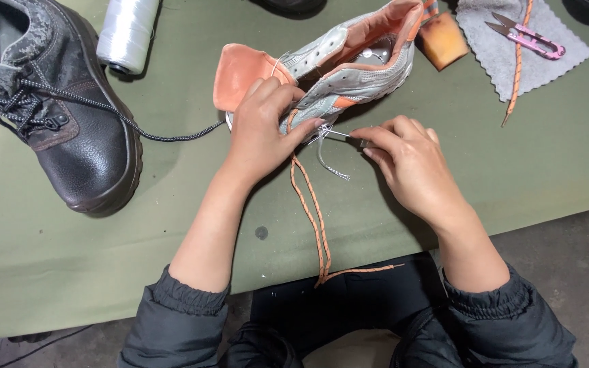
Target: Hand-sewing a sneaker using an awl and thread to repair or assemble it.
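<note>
Head view is taken from above a green table [512,163], by far the largest surface in the frame. A black work boot [69,129] with a speckled lace is seen at the left, well apart from the hands. A grey and orange sneaker [349,75] lies near the middle, its long axis running from the near left to the far right, with the orange tongue [240,75] folded out to the left. A white thread spool [127,34] is placed at the far edge, and a grey cloth [519,48] carrying pink snips [533,37] is noted at the far right, beside an orange block [444,41].

The left hand [260,129] is laid over the near end of the sneaker, fingers curled and closed on it, thumb pressed at the side. The right hand [403,153] is held just to the right of the sneaker, thumb and forefinger pinched shut on a thin needle [335,133]. The needle lies roughly level, pointing left toward the left thumb, so the sneaker sits directly leftward of the right fingertips. An orange lace [311,218] hangs from the sneaker toward the table's near edge, beside a short grey thread [332,167].
</note>
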